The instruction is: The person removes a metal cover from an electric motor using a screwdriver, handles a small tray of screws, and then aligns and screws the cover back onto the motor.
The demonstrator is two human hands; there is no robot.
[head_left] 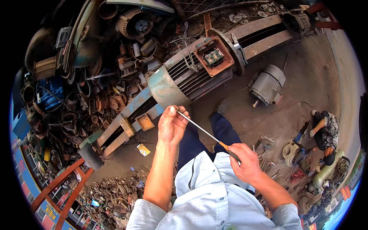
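Pale shirt (207, 191) fills lower centre. Left hand (172, 124), centre frame, grip pinched shut on the tip of a screwdriver (207, 134); right hand (245, 161), right of centre, grip wrapped shut round its orange handle. Tool looks light, stiff, thin steel shaft, likely slippery; handle is the better hold. Big electric motor (188, 74) above has its rusty terminal box (213, 56) open, terminal block inside. Smaller motor (267, 84) on the floor (306, 73), upper right.

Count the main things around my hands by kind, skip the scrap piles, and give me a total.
Screwdriver, held by the left hand at the tip and the right hand at the handle: 1
Electric motors, a big one and a small grey one: 2
Other person, crouching: 1
Total: 4
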